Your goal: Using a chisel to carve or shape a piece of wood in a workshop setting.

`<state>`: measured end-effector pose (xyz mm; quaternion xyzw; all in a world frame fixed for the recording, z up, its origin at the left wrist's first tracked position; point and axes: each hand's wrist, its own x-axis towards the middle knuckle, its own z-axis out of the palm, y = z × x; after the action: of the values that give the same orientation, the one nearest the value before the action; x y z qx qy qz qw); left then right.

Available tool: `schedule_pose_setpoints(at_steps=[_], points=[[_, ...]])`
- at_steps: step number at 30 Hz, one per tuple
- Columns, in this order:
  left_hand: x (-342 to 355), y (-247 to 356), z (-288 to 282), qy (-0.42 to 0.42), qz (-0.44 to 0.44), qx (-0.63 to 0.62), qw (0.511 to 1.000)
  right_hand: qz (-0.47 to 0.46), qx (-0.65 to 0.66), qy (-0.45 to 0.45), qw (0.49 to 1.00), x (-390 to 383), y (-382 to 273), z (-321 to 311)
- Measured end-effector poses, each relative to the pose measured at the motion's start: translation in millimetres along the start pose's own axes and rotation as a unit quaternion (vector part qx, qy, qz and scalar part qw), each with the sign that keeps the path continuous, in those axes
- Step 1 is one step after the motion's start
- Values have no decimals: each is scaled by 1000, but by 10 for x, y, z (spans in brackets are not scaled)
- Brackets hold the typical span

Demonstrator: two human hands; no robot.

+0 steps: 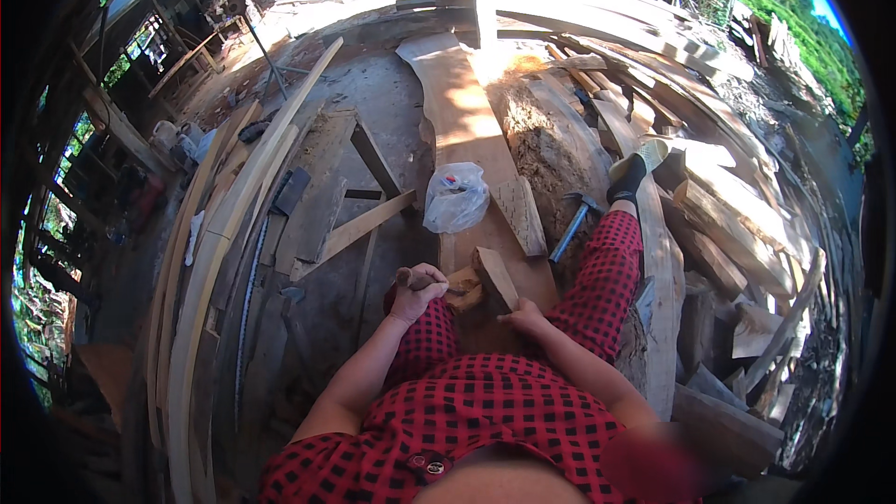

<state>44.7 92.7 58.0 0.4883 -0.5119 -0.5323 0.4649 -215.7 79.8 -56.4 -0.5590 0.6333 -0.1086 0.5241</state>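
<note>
My left hand [425, 295] is closed around a round brown wooden handle [403, 275]. Whatever the handle belongs to is hidden by my fingers. Just right of that fist is a rough, notched piece of wood [464, 291]. My right hand [527, 316] grips the near end of a flat wooden block [496, 275], which stands tilted beside the notched piece. Both pieces are between my legs, over a long wide plank [462, 107] running away from me. Farther along this plank sits a clear plastic bag [456, 201] with small things inside.
A hammer [571, 231] with a blue handle lies by my right leg. Next to the bag is a short board [520, 215] with marks on it. Long boards [219, 243] are stacked at the left, and cut timber [737, 215] is heaped at the right. A post [482, 0] rises at the far end.
</note>
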Motion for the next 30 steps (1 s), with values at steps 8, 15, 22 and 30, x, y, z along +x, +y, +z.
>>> schedule_pose_setpoints(at_steps=[8,15,22,30], points=[[162,78,-23,175,21,-176,969,-16,67,1,998,20,-185,-99],[105,-98,-38,197,-13,-238,951,32,117,-32,992,-49,-255,-134],[73,-184,70,244,-39,-269,931,42,144,-39,988,-211,-342,-169],[84,-330,90,321,-63,-274,904,50,138,-43,988,-246,-424,-211]])
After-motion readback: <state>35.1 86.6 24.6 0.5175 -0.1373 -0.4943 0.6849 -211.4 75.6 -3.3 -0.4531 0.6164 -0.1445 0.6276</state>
